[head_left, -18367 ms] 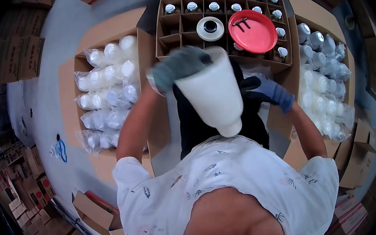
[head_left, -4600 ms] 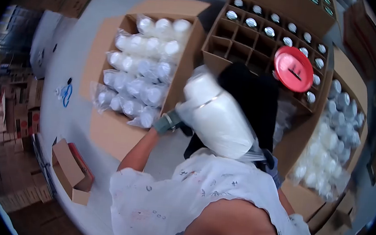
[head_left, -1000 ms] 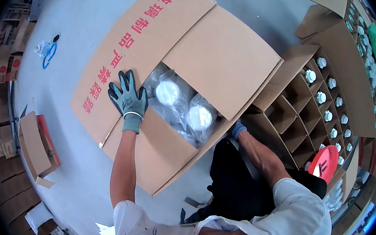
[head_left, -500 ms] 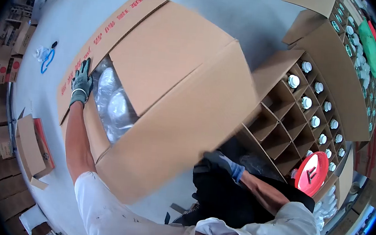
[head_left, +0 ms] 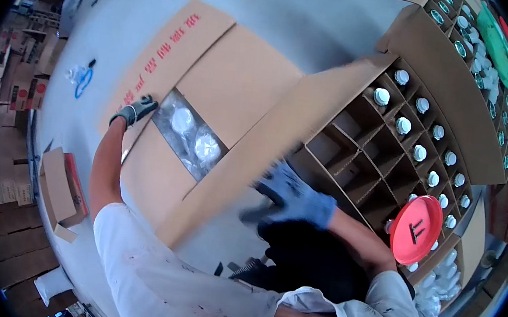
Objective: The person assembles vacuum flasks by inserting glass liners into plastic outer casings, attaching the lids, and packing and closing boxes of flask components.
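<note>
Two gloved hands work a large brown cardboard carton (head_left: 210, 102) on the grey floor (head_left: 316, 18). Left hand (head_left: 136, 110), fingers flat and spread, presses the far-left flap beside bagged white jars (head_left: 194, 140) showing through the gap. Right hand (head_left: 293, 196), blurred, fingers loosely open, holds nothing, touching the carton's near-right edge, beside a divided box (head_left: 390, 141) of capped bottles.
</note>
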Action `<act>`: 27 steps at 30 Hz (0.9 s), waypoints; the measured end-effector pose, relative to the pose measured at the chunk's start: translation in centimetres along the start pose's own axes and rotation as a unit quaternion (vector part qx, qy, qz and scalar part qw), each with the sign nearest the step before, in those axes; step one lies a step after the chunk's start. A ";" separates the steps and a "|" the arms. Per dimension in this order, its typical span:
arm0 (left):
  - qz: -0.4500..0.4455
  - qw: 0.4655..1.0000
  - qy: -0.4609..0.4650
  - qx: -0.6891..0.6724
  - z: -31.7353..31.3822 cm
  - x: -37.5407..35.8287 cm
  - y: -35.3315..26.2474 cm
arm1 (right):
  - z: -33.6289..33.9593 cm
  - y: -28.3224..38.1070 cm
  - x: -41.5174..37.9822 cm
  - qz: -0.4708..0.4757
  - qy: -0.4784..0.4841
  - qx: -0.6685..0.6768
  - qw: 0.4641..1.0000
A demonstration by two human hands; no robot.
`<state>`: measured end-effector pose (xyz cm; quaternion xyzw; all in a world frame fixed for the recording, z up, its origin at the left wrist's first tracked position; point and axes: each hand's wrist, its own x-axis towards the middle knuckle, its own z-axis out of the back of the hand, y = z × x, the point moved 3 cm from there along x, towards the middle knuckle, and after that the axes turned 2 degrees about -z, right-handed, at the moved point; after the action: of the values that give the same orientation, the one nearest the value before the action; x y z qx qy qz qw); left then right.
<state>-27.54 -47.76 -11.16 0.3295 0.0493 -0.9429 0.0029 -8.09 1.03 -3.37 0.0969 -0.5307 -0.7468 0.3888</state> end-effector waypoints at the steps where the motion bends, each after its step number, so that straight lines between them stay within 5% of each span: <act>1: 0.062 0.996 0.056 -0.022 1.7 -2.5 -3.1 | -1.1 -1.4 3.0 0.055 0.026 -0.153 0.986; 2: 0.101 0.988 0.083 -0.078 3.8 -4.8 -5.4 | -2.6 -3.2 5.0 0.090 -0.048 -0.234 0.967; 6: 0.196 0.946 0.084 -0.243 6.4 -8.4 -9.3 | -7.1 -10.5 8.9 0.008 0.009 -0.340 0.940; 9: 0.105 0.990 -0.095 -0.016 -3.0 -2.5 -4.7 | -8.5 -12.1 10.2 -0.030 0.039 -0.335 0.941; 11: 0.086 0.953 -0.251 0.149 -9.0 -1.9 -6.0 | -8.9 -13.9 9.8 -0.011 0.024 -0.301 0.953; 12: 0.128 0.959 -0.248 0.044 -8.8 -4.2 -8.1 | -9.4 -14.9 10.1 0.007 0.017 -0.296 0.955; 13: 0.044 0.951 -0.303 0.049 -9.7 -1.6 -5.2 | -8.2 -14.2 9.5 0.006 0.009 -0.296 0.955; 15: 0.094 0.964 -0.235 0.077 -8.4 -0.8 -6.1 | -5.5 -11.1 6.9 -0.119 0.090 -0.206 0.967; 17: 0.105 0.970 -0.210 0.069 -6.3 -4.4 -8.2 | -2.5 -4.8 2.0 -0.258 0.055 -0.122 0.957; 19: 0.117 0.962 -0.237 0.071 -7.0 -3.6 -7.7 | 2.0 3.1 -5.5 -0.311 -0.035 -0.178 0.933; 20: 0.145 0.976 -0.148 0.063 -7.5 -4.0 -8.1 | 3.2 6.2 -9.9 -0.293 -0.144 -0.239 0.915; 22: 0.153 0.894 -0.385 0.170 -12.5 -6.2 -9.9 | 3.9 12.5 -20.2 -0.246 -0.344 -0.332 0.843; 23: 0.123 0.874 -0.413 0.224 -14.4 -7.2 -10.9 | 3.6 15.0 -25.2 -0.220 -0.430 -0.357 0.800; 27: 0.034 0.839 -0.426 0.337 -23.2 -13.9 -13.5 | -5.5 20.0 -43.8 -0.429 -0.550 -0.289 0.656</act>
<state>-2.76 -32.52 -19.29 -0.1231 -0.2892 -0.9477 -0.0556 34.28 24.37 -0.10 -0.2319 -0.3046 -0.8634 -0.3287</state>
